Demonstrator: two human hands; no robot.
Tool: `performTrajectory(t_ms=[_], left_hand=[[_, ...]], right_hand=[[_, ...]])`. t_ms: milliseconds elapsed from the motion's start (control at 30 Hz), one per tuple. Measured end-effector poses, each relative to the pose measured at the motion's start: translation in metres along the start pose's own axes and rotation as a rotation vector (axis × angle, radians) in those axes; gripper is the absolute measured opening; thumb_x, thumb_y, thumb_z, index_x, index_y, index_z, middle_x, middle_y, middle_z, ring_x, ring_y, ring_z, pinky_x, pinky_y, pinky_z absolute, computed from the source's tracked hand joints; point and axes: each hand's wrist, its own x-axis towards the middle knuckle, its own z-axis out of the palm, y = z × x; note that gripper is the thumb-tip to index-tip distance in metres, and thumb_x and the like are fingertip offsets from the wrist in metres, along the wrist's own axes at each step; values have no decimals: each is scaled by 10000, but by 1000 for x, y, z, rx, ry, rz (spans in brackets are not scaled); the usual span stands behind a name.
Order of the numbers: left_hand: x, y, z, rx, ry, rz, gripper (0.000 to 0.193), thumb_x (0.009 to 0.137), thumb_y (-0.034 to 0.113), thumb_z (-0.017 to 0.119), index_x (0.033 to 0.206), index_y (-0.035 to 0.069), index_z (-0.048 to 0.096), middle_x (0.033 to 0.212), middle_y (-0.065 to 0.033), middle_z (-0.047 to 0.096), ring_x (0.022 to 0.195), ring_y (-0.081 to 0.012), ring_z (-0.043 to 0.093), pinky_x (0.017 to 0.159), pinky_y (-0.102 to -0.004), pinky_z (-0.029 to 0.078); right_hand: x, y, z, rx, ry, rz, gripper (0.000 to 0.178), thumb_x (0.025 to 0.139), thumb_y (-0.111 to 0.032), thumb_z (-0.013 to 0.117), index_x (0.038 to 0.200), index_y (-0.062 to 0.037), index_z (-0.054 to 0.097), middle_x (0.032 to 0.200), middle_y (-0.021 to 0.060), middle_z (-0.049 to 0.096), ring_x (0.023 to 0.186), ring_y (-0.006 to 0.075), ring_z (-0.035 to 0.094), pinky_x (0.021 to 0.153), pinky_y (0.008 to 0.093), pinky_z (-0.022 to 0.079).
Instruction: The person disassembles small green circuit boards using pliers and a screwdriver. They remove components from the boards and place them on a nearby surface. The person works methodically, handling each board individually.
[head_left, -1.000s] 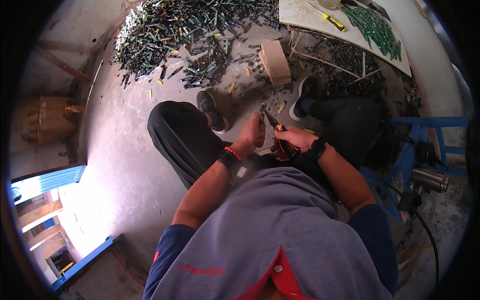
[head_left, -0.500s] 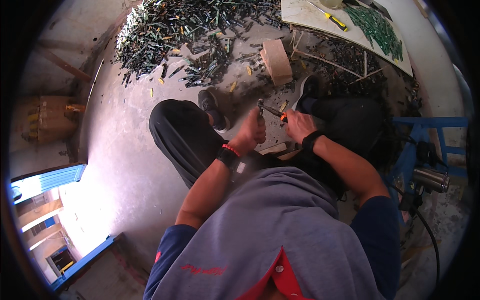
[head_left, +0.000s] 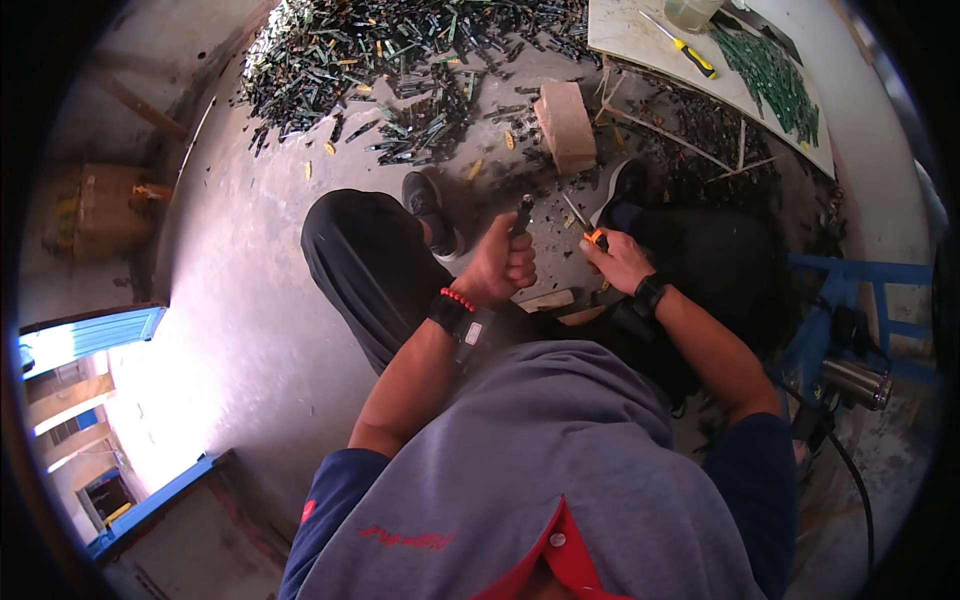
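Tool drawn clear of the dark piece, right hand shifted to the right

Half a second ago the nose of the slim metal pliers-like tool with orange-and-black handles [head_left: 597, 239] met the top of the small, dark, narrow piece with a shiny tip [head_left: 523, 215]; now a gap of bare floor shows between them. The right hand [head_left: 621, 263] has gone with the tool, away from the left. The whole view has shifted slightly too.

Left hand [head_left: 502, 264]: fingers curled tight around the dark piece, thumb lying up along it, shiny end poking out above the fist. Right hand: fingers wrapped round the tool's handles, nose pointing up and to the left. Cannot tell whether the tool's own jaws are parted.

Both hands are held between the knees. Beyond the feet, a reddish-tan rectangular block [head_left: 565, 128] sits on the grey concrete floor [head_left: 255, 270]. Upper left, a broad heap of dark and greenish narrow strips [head_left: 350, 65], a few yellow bits scattered near it. Upper right, a white-topped table [head_left: 628, 32] bearing a screwdriver with a yellow-and-black handle [head_left: 696, 60] and a spread of thin green strips [head_left: 770, 85].
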Motion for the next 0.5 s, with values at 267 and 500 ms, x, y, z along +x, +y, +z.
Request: performTrajectory(t_ms=[267, 500], left_hand=[[0, 1, 3, -54, -132, -3, 479, 945, 501, 351, 599, 170, 346, 481, 66, 215, 379, -104, 170, 401, -284, 195], [1, 0, 3, -94, -220, -8, 488, 955, 494, 331, 604, 159, 380, 465, 58, 247, 366, -110, 196, 397, -284, 209]], right_hand=[[-9, 6, 19, 217, -152, -28, 296, 892, -285, 593, 907, 11, 590, 710, 120, 634, 656, 232, 616, 612, 344, 469], [-3, 3, 23, -56, 19, -108, 327, 887, -312, 588, 915, 14, 577, 751, 207, 619, 764, 397, 603, 672, 440, 458]])
